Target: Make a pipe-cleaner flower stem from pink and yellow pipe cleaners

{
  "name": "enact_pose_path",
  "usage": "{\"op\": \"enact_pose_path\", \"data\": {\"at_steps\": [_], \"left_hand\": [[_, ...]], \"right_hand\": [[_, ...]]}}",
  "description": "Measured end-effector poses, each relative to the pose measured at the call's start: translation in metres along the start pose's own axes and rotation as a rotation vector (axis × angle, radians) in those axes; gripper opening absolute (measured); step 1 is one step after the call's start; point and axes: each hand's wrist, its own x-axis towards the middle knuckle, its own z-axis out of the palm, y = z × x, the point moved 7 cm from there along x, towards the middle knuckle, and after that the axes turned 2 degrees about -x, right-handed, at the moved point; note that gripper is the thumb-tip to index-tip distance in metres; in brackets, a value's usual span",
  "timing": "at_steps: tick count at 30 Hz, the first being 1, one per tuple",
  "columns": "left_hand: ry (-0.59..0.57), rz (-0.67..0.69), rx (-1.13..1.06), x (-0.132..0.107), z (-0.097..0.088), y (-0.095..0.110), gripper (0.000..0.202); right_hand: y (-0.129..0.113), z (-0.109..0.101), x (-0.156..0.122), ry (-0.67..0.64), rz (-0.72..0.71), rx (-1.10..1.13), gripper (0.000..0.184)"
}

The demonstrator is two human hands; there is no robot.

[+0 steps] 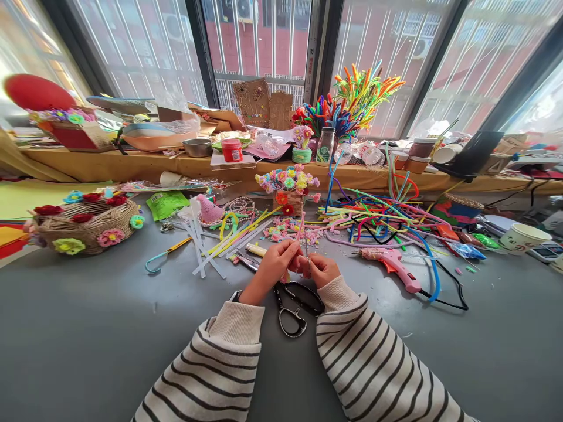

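My left hand is closed, pinching a thin pink strip that points up. Close beside it, my right hand is also closed, its fingertips around a thin greyish stick. The fingertips of both hands nearly meet, and small pastel bits show partly between and below them. Just under the hands lie scissors with black handles; their blades are hidden. To the right rests a pink glue gun.
A woven basket with flowers stands left, near a crochet hook and clear glue sticks. Behind my hands are scattered pastel pieces and a small flower box. Loose pipe cleaners and a paper cup lie right.
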Motion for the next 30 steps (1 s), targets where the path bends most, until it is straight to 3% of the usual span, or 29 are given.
{"op": "enact_pose_path", "data": {"at_steps": [7,11,17,23,30], "left_hand": [[-0.103,0.044,0.018,-0.003,0.010,0.005,0.026],[-0.162,0.061,0.025,-0.005,0.013,0.006,0.026],[-0.120,0.064,0.033,-0.005,0.010,0.009,0.026],[-0.086,0.036,0.017,-0.005,0.007,0.009,0.024],[-0.209,0.003,0.022,-0.007,0.016,0.006,0.026]], "right_hand": [[0.013,0.009,0.003,-0.131,0.023,0.003,0.051],[0.009,0.005,0.002,-0.104,0.001,-0.038,0.048],[-0.003,-0.004,0.000,-0.017,-0.054,-0.068,0.044],[0.001,0.004,0.000,-0.111,-0.044,-0.004,0.047],[0.002,0.008,0.000,-0.182,-0.034,0.125,0.052]]}}
